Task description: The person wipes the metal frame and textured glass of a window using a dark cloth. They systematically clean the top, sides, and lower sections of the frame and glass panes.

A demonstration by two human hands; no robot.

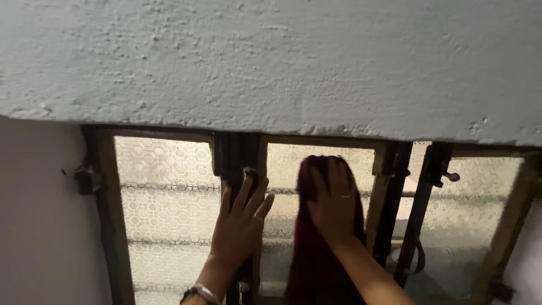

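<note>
A dark red cloth [316, 265] hangs down over the middle pane [285, 169] of a window with patterned frosted glass. My right hand [333, 203] lies flat on the cloth and presses it against that pane, a ring on one finger. My left hand [240, 223] rests open, fingers spread, on the dark upright frame bar [237, 155] between the left and middle panes. A bangle sits on my left wrist.
A rough white plastered beam [271, 62] overhangs the window. The left pane [166, 209] and the right pane [468, 226] have dark frames with metal latches [446, 176]. A plain wall [39, 226] stands at the left.
</note>
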